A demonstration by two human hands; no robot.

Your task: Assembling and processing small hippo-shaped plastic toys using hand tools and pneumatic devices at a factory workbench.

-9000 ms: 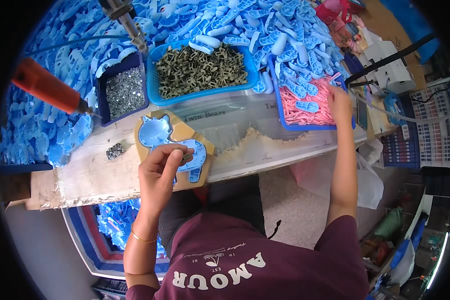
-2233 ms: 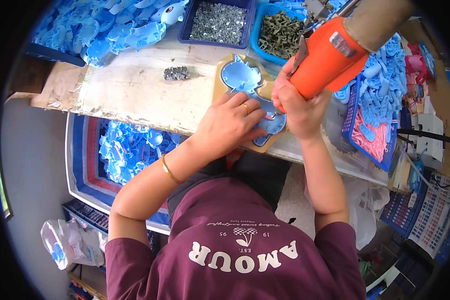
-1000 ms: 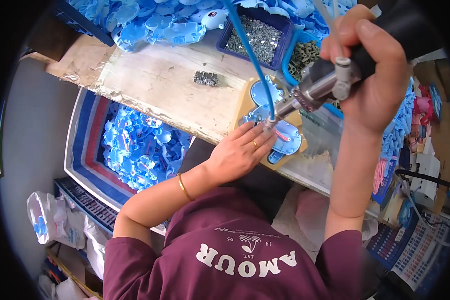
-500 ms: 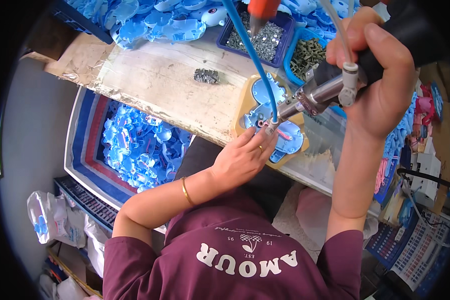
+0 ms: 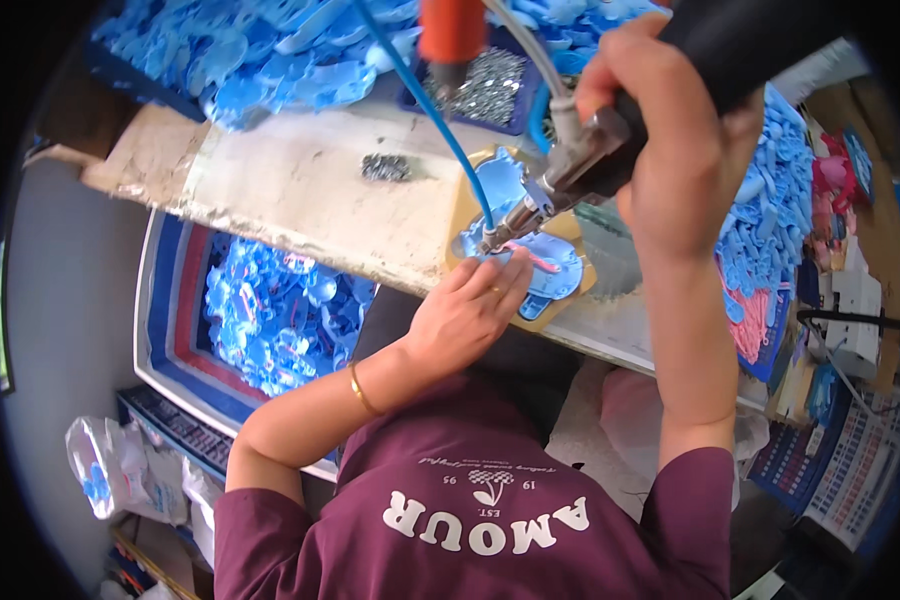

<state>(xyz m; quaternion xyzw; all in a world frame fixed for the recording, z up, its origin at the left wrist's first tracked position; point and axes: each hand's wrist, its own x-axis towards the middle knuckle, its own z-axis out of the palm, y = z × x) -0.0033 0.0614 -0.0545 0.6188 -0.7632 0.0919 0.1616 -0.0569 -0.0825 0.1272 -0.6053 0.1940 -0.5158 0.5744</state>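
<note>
My right hand is wrapped around a black-bodied air screwdriver with a metal nose. Its nose slants down to the left, the tip meeting a light blue plastic shell near my left fingertips. The shell lies in a tan fixture at the bench edge, and a pink strip sits inside it. My left hand holds nothing; its outstretched fingers rest on the shell's near edge. A thin blue hose runs down to the tool's nose. The exact tip contact is hidden.
Behind the fixture stands a dark blue tray of small metal screws, with an orange-red tool hanging before it. A dark block lies on the bench. Blue shells fill a lined bin at left and heap up along the back.
The screwdriver tip has shifted left across the shell, and my right hand has moved left with it. My left fingers stay at the shell's near edge. The whole view has shifted slightly.
</note>
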